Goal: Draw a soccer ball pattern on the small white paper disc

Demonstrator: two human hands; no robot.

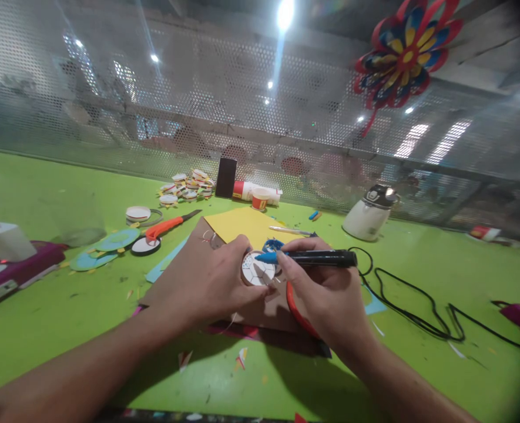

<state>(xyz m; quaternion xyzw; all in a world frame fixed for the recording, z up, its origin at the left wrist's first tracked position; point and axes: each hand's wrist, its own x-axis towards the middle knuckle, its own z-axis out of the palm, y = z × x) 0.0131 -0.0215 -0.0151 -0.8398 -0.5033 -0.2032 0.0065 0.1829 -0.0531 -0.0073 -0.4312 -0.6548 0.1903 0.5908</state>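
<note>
My left hand [207,276] lies over a brown cardboard sheet [277,308], its fingers closed on the edge of a small white paper disc [257,271]. In my right hand [330,296] I grip a black glue pen with a blue tip [316,257]; the tip touches the disc's upper edge. Beside the right hand a red curved strip [295,308] lies on the cardboard. A yellow paper sheet [242,226] sits just behind the hands.
On the green table [418,352]: an orange craft knife [167,226], blue paper circles [110,244], a pile of small paper pieces [187,185], a black box [225,177], a glue stick [255,191], a white kettle [369,214], a black cable [418,305], and a magenta device [17,267]. A perforated metal screen [110,100] stands behind, with a paper pinwheel [403,56].
</note>
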